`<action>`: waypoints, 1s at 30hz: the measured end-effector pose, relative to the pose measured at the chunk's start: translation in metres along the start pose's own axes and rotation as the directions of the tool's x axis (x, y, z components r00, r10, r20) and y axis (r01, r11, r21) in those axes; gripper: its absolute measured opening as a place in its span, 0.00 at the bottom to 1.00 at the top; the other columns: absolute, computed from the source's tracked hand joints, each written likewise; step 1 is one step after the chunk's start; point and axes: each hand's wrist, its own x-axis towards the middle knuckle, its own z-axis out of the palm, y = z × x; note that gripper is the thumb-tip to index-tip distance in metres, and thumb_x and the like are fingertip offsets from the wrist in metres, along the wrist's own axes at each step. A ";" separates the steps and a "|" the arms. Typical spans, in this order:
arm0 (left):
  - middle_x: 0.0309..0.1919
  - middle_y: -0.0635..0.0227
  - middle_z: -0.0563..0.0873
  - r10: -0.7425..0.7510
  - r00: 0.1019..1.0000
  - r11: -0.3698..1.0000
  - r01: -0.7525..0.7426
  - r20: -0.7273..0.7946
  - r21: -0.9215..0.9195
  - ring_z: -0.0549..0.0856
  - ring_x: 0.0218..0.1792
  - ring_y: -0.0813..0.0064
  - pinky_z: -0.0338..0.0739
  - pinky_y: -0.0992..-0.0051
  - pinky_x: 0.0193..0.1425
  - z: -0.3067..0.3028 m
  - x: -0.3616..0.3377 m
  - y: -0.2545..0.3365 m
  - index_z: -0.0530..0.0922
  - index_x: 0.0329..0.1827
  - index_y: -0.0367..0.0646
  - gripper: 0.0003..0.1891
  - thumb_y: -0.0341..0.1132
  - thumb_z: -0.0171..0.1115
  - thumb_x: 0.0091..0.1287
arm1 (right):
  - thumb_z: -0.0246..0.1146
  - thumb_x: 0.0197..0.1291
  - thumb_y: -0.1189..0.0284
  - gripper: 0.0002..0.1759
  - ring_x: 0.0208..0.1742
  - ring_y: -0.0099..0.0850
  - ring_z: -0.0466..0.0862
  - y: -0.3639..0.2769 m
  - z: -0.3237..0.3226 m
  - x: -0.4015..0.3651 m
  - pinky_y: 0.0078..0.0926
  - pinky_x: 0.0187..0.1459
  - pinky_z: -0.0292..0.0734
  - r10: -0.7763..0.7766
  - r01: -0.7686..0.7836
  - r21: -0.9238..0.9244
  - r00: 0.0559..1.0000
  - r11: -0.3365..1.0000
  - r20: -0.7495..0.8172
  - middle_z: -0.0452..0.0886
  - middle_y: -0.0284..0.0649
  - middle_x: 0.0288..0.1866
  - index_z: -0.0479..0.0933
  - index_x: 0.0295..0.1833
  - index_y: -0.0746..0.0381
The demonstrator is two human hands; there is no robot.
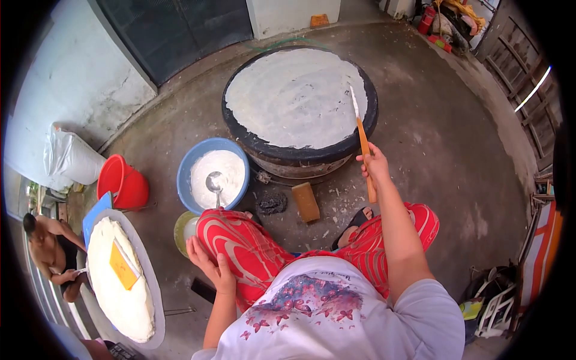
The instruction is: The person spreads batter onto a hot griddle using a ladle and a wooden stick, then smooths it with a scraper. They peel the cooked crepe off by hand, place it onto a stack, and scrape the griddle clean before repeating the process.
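My right hand [375,165] is closed around the wooden handle of a long spatula [363,139]. The thin blade, coated in white, reaches over the right side of a large round griddle [240,133]. A pale layer of batter [294,96] covers most of the griddle's top inside its black rim. On my left knee rests my left hand [211,265], fingers stretched out and holding nothing. Near that knee, a blue basin [182,177] contains white batter with a metal ladle [214,182] in it. Partly hidden beside the knee is a greenish bowl [182,234].
At left, a round board [157,312] bears a thick white stack and a yellow scraper [123,267]. Behind it are a red bucket [123,183] and white sack [75,156]. A brick-like block [305,202] lies before the griddle. Another person [54,249] is at far left.
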 end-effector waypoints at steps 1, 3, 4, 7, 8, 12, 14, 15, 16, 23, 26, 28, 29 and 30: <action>0.64 0.50 0.55 0.002 1.000 1.000 -0.002 0.000 0.001 0.57 0.66 0.57 0.47 0.64 0.68 0.001 0.000 -0.001 0.55 0.67 0.35 0.31 0.42 0.48 0.64 | 0.44 0.64 0.76 0.24 0.18 0.19 0.67 -0.003 0.001 0.006 0.15 0.16 0.64 0.018 -0.018 -0.001 1.000 1.000 0.000 0.76 0.39 0.34 0.56 0.66 0.56; 0.65 0.49 0.55 -0.017 1.000 0.998 0.016 -0.010 -0.065 0.55 0.66 0.53 0.46 0.60 0.68 0.003 0.000 -0.003 0.55 0.66 0.35 0.32 0.43 0.50 0.62 | 0.43 0.65 0.74 0.24 0.18 0.19 0.66 -0.006 0.004 0.018 0.16 0.16 0.64 0.026 -0.027 -0.043 1.000 0.999 -0.016 0.76 0.39 0.33 0.56 0.66 0.55; 0.65 0.49 0.55 -0.015 1.000 0.998 0.015 -0.009 -0.063 0.55 0.66 0.53 0.46 0.60 0.68 0.003 0.000 -0.002 0.55 0.66 0.35 0.32 0.43 0.50 0.62 | 0.42 0.66 0.72 0.23 0.18 0.19 0.66 -0.007 0.006 0.024 0.16 0.16 0.64 0.032 -0.035 -0.088 0.999 0.995 -0.034 0.75 0.39 0.32 0.57 0.66 0.54; 0.64 0.49 0.55 -0.023 1.000 0.998 0.022 -0.017 -0.053 0.56 0.66 0.53 0.47 0.60 0.68 0.004 0.000 -0.001 0.55 0.66 0.35 0.32 0.41 0.51 0.62 | 0.40 0.67 0.70 0.22 0.18 0.20 0.66 -0.013 0.010 0.040 0.18 0.16 0.65 0.072 -0.084 -0.142 0.993 0.986 -0.089 0.75 0.38 0.30 0.58 0.67 0.51; 0.64 0.49 0.55 -0.025 1.000 0.999 0.024 -0.017 -0.043 0.56 0.65 0.53 0.47 0.60 0.68 0.003 0.000 -0.001 0.55 0.66 0.35 0.32 0.41 0.51 0.62 | 0.40 0.67 0.70 0.22 0.18 0.20 0.66 -0.014 0.013 0.045 0.18 0.16 0.65 0.074 -0.086 -0.141 0.993 0.986 -0.087 0.75 0.38 0.30 0.58 0.67 0.51; 0.64 0.49 0.55 -0.053 0.998 0.998 0.052 -0.017 -0.035 0.57 0.65 0.54 0.47 0.61 0.68 0.004 0.001 0.000 0.55 0.66 0.34 0.32 0.40 0.51 0.62 | 0.46 0.62 0.68 0.22 0.31 0.33 0.78 -0.015 0.024 0.075 0.28 0.31 0.74 -0.047 -0.052 -0.518 0.983 0.854 -0.175 0.79 0.45 0.39 0.65 0.63 0.51; 0.64 0.49 0.56 -0.055 0.998 0.998 0.054 -0.018 -0.034 0.57 0.65 0.54 0.47 0.61 0.68 0.004 0.001 0.002 0.55 0.66 0.34 0.31 0.39 0.51 0.62 | 0.48 0.60 0.68 0.23 0.41 0.38 0.81 -0.012 0.026 0.085 0.32 0.39 0.76 -0.167 0.003 -0.699 0.972 0.715 -0.167 0.79 0.46 0.44 0.66 0.62 0.50; 0.64 0.49 0.56 -0.055 0.998 0.998 0.054 -0.024 -0.036 0.57 0.65 0.54 0.47 0.61 0.68 0.004 0.002 0.003 0.55 0.66 0.34 0.31 0.39 0.51 0.62 | 0.48 0.59 0.68 0.24 0.49 0.39 0.76 -0.029 0.035 0.073 0.33 0.45 0.73 -0.151 -0.023 -0.797 0.978 0.604 -0.143 0.77 0.46 0.48 0.65 0.62 0.50; 0.64 0.49 0.56 -0.055 0.998 0.998 0.054 -0.021 -0.031 0.57 0.65 0.54 0.47 0.61 0.68 0.004 0.002 0.004 0.55 0.66 0.34 0.31 0.39 0.51 0.62 | 0.49 0.57 0.68 0.25 0.57 0.41 0.72 -0.037 0.041 0.065 0.34 0.52 0.69 -0.131 -0.044 -0.877 0.984 0.479 -0.121 0.75 0.45 0.52 0.65 0.63 0.50; 0.64 0.49 0.56 -0.034 0.999 0.999 0.032 -0.042 -0.035 0.58 0.65 0.56 0.48 0.63 0.67 0.006 0.003 0.004 0.55 0.67 0.35 0.30 0.39 0.50 0.63 | 0.47 0.62 0.68 0.21 0.21 0.27 0.76 -0.020 0.016 0.048 0.25 0.22 0.71 0.075 -0.089 -0.422 0.996 0.902 -0.050 0.78 0.42 0.34 0.67 0.62 0.49; 0.64 0.48 0.56 -0.043 0.998 0.998 0.042 -0.035 -0.050 0.57 0.65 0.54 0.47 0.61 0.68 0.006 0.002 0.003 0.55 0.66 0.33 0.31 0.39 0.51 0.62 | 0.43 0.64 0.72 0.20 0.17 0.22 0.71 -0.016 0.001 0.038 0.22 0.19 0.68 0.170 -0.169 0.016 0.974 0.985 -0.152 0.76 0.39 0.32 0.70 0.60 0.51; 0.64 0.48 0.55 -0.040 0.999 0.998 0.039 -0.029 -0.046 0.57 0.65 0.54 0.47 0.61 0.68 0.006 0.002 0.003 0.55 0.66 0.33 0.31 0.39 0.51 0.62 | 0.43 0.64 0.72 0.20 0.19 0.22 0.73 0.028 -0.002 0.064 0.22 0.23 0.70 -0.096 0.021 -0.259 0.954 0.966 -0.282 0.76 0.39 0.32 0.70 0.60 0.51; 0.64 0.48 0.55 -0.045 0.999 0.998 0.043 -0.028 -0.054 0.57 0.65 0.54 0.47 0.61 0.68 0.006 0.002 0.004 0.55 0.66 0.34 0.31 0.39 0.51 0.62 | 0.44 0.64 0.72 0.20 0.21 0.21 0.75 0.026 0.006 0.055 0.23 0.27 0.72 -0.377 0.163 -0.531 0.868 0.832 -0.324 0.77 0.39 0.31 0.71 0.59 0.51; 0.64 0.48 0.55 -0.049 0.998 0.997 0.047 -0.030 -0.062 0.56 0.65 0.54 0.47 0.61 0.68 0.006 0.003 0.003 0.55 0.66 0.34 0.31 0.40 0.51 0.62 | 0.45 0.64 0.72 0.19 0.23 0.21 0.77 0.024 0.011 0.041 0.22 0.31 0.73 -0.306 0.157 -0.517 0.927 0.841 -0.215 0.78 0.38 0.30 0.70 0.59 0.52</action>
